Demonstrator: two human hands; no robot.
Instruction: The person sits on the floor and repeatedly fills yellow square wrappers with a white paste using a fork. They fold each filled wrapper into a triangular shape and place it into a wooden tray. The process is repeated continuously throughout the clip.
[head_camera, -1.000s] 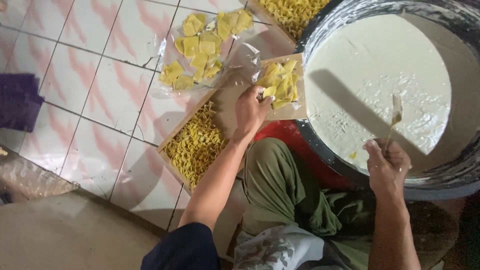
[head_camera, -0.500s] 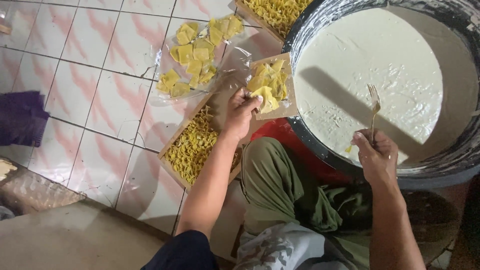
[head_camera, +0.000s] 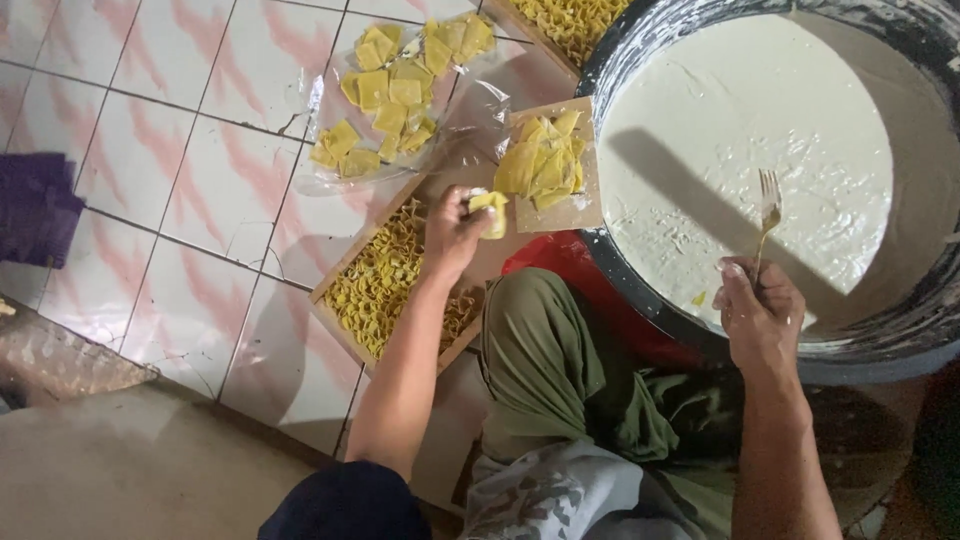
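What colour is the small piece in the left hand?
Yellow: the folded piece in the left hand, head view.

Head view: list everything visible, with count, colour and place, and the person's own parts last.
large round basin of white batter: one, dark rim, upper right
metal fork: one, silvery, over the batter
small board with pile of yellow square wrappers: one, brown, beside the basin
clear plastic sheet with yellow squares: one, on the tiled floor, top centre
wooden tray of folded yellow pieces: one, centre
second tray: one, top edge, partly cut off
purple cloth: one, left edge
red item: one, under the basin, unclear
left hand: holds one yellow wrapper
right hand: grips the fork
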